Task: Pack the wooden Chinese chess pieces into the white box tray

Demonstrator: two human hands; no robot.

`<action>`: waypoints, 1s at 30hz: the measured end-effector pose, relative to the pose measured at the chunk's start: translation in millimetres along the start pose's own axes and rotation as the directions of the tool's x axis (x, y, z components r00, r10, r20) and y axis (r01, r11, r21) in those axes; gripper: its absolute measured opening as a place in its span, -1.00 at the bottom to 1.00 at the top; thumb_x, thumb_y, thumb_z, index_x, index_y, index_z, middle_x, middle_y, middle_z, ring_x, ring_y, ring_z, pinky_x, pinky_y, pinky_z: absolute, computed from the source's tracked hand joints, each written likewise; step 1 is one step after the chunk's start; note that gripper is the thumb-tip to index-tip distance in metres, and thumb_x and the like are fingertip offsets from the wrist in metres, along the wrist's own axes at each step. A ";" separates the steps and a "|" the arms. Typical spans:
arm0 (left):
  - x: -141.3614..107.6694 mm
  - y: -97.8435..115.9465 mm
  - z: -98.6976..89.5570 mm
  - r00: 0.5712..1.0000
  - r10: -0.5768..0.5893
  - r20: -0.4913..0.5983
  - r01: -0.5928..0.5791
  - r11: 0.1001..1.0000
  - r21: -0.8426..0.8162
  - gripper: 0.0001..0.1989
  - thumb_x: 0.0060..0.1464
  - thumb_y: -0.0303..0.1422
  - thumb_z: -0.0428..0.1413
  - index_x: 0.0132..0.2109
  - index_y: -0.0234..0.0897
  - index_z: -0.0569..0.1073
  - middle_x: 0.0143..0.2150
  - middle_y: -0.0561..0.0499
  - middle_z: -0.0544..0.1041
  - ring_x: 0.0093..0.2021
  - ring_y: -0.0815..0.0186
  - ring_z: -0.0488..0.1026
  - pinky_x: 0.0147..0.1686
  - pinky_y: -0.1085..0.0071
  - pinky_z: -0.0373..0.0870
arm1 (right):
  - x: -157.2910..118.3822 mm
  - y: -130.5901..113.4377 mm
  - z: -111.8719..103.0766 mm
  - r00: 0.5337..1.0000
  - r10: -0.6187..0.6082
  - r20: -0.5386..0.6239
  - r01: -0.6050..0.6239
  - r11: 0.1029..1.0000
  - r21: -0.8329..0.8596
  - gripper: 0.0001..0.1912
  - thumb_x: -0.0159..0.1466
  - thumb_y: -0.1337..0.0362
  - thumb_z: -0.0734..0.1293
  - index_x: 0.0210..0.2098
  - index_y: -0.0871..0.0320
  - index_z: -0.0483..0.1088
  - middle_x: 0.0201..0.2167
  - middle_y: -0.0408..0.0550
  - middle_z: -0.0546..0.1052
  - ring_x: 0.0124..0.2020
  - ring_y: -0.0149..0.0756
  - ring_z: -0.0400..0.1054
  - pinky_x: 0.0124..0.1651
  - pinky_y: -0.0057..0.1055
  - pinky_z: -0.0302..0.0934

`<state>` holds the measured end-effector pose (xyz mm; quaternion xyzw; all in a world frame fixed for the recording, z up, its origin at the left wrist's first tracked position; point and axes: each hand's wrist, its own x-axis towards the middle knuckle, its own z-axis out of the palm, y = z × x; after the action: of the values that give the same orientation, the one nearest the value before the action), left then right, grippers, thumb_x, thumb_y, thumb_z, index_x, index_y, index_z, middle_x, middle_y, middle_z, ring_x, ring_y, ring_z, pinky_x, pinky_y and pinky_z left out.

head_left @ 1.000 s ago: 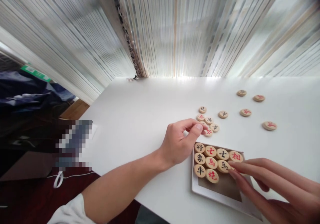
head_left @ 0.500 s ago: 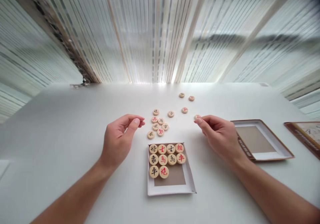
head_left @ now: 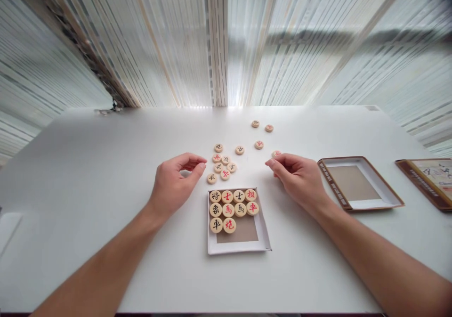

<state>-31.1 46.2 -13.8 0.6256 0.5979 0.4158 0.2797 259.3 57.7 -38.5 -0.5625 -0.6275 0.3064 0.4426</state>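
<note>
My left hand (head_left: 175,179) hovers left of a cluster of round wooden pieces with red or black characters, thumb and forefinger nearly together and nothing seen between them. The nearest piece is a red one (head_left: 216,158). My right hand (head_left: 298,178) is to the right of the cluster, fingers closed in a loose pinch with no piece visible in it. Just behind its fingers a red piece (head_left: 277,153) lies partly hidden. Between my forearms, a shallow white box (head_left: 239,247) holds two full rows of four pieces, then a black and a red piece in the third row at left.
Farther back lie a red piece (head_left: 269,128), a black piece (head_left: 255,124) and another red piece (head_left: 259,144). At right are a brown-edged tray (head_left: 393,199) and a printed lid (head_left: 420,185). A striped curtain (head_left: 240,39) hangs behind the white table (head_left: 88,166).
My right fingertips have moved left, off the red piece they were at, which stays on the table. My left thumb and forefinger have shifted slightly towards the cluster. The view has tilted slightly.
</note>
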 end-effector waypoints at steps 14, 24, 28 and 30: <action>-5.5 2.6 1.4 0.997 0.055 0.055 -0.061 0.992 0.114 -0.90 0.16 -0.33 0.31 -0.20 -0.20 0.71 -0.22 -0.01 0.76 -0.22 0.19 0.66 -0.26 0.35 0.57 | -1.1 2.8 1.6 0.999 -0.021 0.024 0.021 1.000 -0.013 -0.73 0.33 0.14 0.44 -0.45 0.13 0.54 -0.59 -0.18 0.37 -0.55 -0.37 0.16 -0.48 -0.38 0.06; -4.7 1.9 0.7 0.996 0.065 0.062 -0.072 0.991 0.116 -0.89 0.15 -0.33 0.31 -0.19 -0.21 0.71 -0.20 -0.04 0.76 -0.22 0.17 0.65 -0.26 0.34 0.57 | -1.0 7.4 4.1 0.999 -0.031 0.025 0.030 0.999 0.039 -0.82 0.32 0.17 0.44 -0.23 0.15 0.63 -0.43 -0.10 0.52 -0.52 -0.38 0.22 -0.50 -0.40 0.04; -5.1 1.3 0.5 0.995 0.071 0.070 -0.079 0.989 0.124 -0.89 0.15 -0.32 0.31 -0.18 -0.19 0.71 -0.20 -0.04 0.77 -0.22 0.17 0.65 -0.30 0.35 0.56 | -1.7 5.1 8.5 0.999 -0.033 0.014 0.033 0.999 0.027 -0.79 0.31 0.15 0.44 -0.23 0.17 0.64 -0.47 -0.12 0.51 -0.53 -0.37 0.22 -0.49 -0.39 0.08; -4.8 0.5 0.5 0.994 0.075 0.083 -0.085 0.989 0.125 -0.89 0.13 -0.31 0.32 -0.18 -0.19 0.71 -0.20 -0.04 0.77 -0.24 0.17 0.65 -0.25 0.32 0.59 | -2.2 3.0 11.4 0.999 -0.034 0.013 0.034 0.999 0.020 -0.78 0.31 0.15 0.44 -0.22 0.18 0.64 -0.50 -0.14 0.49 -0.54 -0.38 0.21 -0.49 -0.39 0.08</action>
<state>-30.2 41.5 -14.5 0.6816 0.5863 0.3628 0.2451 250.3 57.4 -46.4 -0.5455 -0.6367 0.3087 0.4492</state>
